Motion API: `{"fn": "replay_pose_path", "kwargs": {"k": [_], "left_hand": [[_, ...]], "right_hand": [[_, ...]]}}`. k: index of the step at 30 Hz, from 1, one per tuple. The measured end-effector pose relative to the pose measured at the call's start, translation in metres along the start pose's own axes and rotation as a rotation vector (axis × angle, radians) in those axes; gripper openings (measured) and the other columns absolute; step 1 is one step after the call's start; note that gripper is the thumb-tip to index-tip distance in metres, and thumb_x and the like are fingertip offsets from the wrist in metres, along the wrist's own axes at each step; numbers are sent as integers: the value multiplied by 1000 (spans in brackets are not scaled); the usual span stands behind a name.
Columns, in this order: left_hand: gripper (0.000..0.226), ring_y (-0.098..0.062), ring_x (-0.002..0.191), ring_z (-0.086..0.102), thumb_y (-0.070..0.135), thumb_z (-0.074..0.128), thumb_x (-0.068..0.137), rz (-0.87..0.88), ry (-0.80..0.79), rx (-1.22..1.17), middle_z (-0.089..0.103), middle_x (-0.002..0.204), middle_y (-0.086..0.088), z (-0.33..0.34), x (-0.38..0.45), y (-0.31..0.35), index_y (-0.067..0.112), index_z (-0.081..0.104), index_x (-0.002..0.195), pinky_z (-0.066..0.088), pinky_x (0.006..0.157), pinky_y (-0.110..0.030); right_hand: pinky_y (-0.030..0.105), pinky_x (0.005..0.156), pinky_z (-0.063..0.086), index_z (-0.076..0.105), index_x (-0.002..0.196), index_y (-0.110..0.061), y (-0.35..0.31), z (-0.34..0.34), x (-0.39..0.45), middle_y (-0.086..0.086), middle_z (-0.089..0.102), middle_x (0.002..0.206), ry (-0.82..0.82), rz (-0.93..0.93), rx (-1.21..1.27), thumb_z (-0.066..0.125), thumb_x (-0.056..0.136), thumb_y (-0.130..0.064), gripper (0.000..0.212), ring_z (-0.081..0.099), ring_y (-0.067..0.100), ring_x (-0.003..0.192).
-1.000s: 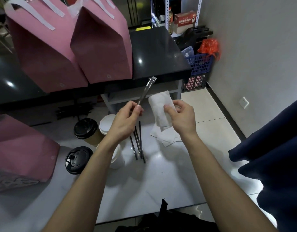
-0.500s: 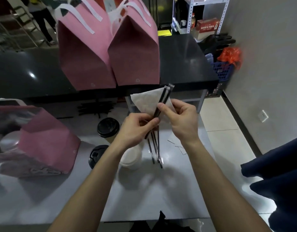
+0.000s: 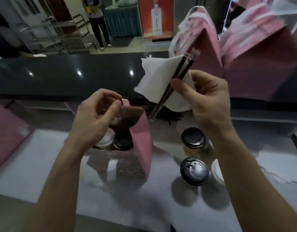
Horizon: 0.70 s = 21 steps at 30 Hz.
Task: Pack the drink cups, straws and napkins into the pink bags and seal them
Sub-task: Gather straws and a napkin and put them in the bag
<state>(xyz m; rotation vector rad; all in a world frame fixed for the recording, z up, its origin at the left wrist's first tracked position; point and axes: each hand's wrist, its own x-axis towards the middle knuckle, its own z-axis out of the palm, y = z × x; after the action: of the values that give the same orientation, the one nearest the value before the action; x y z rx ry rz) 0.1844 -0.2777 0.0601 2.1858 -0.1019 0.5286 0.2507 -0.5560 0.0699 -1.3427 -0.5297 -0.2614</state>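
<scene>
Right hand (image 3: 209, 101) at about 2 o'clock, pinching a white napkin (image 3: 162, 76) and two dark wrapped straws (image 3: 176, 81) together, thumb pressed across the straws, bundle tilted up toward 1 o'clock. Left hand (image 3: 95, 118) near centre, fingers curled, pinching the top edge of the open pink bag (image 3: 141, 139), holding the mouth apart. Two cups already down inside, one white lid (image 3: 106, 139) and one dark lid (image 3: 122, 143), side by side.

Handling guess: napkin soft and floppy, nothing to it weight-wise, crumples and snags on anything. Straws light and stiff but slick in their wrappers, likely to slide out of a loose pinch. Best gripped where held now, mid-length with the napkin folded behind as backing, then dropped tip-first beside the cups. Bag looks like thin non-woven stuff, so the mouth probably flops shut if let go.

Still loose on the white counter (image 3: 44, 164) at 4 o'clock: two black-lidded cups (image 3: 193, 137) plus a white-lidded one (image 3: 217, 171) half hidden by the right forearm. Two closed pink bags (image 3: 254, 64) standing on the black ledge (image 3: 69, 72) at 1 o'clock, another pink bag (image 3: 9, 131) at 9. Pretty blurry overall.
</scene>
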Motion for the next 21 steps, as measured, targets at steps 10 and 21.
{"fn": "replay_pose_path", "kwargs": {"k": [10,21], "left_hand": [[76,-13,162,9,73,83,75,-214,-453,443,37,166,8,-110,1,-137,51,56,143,1,134,-56],[119,-5,165,-8,82,82,62,-83,-591,271,16,176,19,-109,-7,-166,49,27,163,-4,136,-53]], "right_hand": [[33,81,61,77,110,-28,49,158,-10,-6,78,102,-226,137,-198,78,99,-20,13,76,17,95],[38,79,62,71,131,-30,109,209,-32,-6,71,110,-913,499,-1188,79,94,-29,38,70,16,95]]}}
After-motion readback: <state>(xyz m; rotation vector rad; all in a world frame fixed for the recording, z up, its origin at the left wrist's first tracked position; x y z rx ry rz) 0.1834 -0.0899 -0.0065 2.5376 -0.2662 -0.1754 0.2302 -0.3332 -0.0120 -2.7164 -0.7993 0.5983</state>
